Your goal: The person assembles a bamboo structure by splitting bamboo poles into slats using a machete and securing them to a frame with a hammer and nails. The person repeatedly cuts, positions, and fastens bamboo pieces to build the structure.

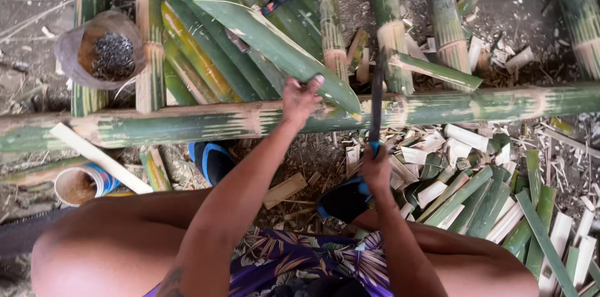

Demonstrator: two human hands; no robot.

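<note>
Nearest to you are your bare knees and the purple patterned cloth (pixel 300 259) across your lap, with both forearms reaching forward from there. Your right arm runs up close to your body, and your right hand (pixel 376 169) is closed in a fist around the blue handle of a long dark knife (pixel 376 100), its blade pointing away from you, upright in the view. Just to the right of that hand lies a heap of cut bamboo pieces (pixel 487 203), green and pale, spread over the ground. Your feet in blue sandals (pixel 211 161) rest below the frame.

Your left arm stretches further out, angled up and to the right, and your left hand (pixel 300 98) grips the near end of a broad green bamboo strip (pixel 275 44), fingers wrapped over its edge. That strip lies slanted across a long horizontal bamboo pole (pixel 187 123), rising to the upper left. The knife blade stands just right of the strip's lower end.

Beyond, more split bamboo lies side by side, and at far left a bowl of small dark nails (pixel 112 54) sits on the frame.
</note>
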